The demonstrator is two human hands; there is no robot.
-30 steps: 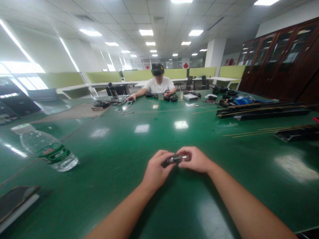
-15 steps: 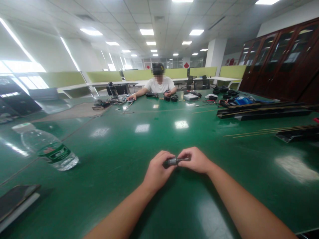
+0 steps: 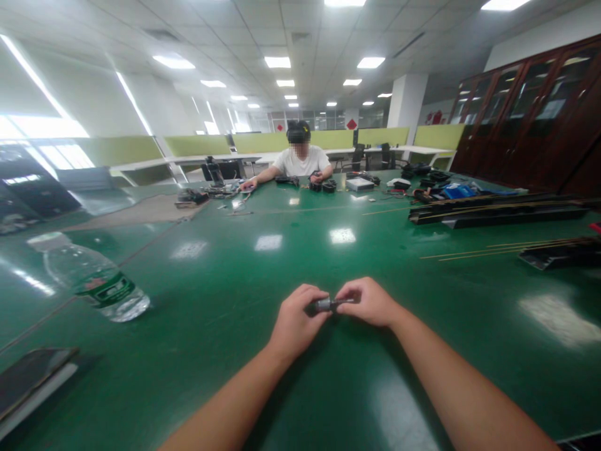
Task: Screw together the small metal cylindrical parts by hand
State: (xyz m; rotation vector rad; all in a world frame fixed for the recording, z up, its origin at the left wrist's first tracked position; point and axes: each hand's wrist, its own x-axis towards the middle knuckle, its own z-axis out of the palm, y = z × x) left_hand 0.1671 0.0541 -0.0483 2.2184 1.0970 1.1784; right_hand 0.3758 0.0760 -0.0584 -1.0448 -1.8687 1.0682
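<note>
Close to the middle of the green tabletop, my left hand (image 3: 299, 322) is closed around a small grey and black cylinder (image 3: 323, 305). A thin dark shaft or rod (image 3: 345, 301) points from its right end, and my right hand (image 3: 370, 302) pinches it between thumb and fingers. Both hands nearly meet, fingertips close together just over the table. Fingers cover much of the piece, so its exact kind cannot be made out.
To the left stands a clear water bottle (image 3: 103, 288), with a dark flat object (image 3: 32, 379) nearer me. Black channels (image 3: 498, 210) and thin yellowish rods (image 3: 493, 251) lie at right. Across the table (image 3: 211, 275) sits a person (image 3: 302, 160) among electronic parts.
Both hands keep almost the same place and grip on the piece. The view has shifted very slightly.
</note>
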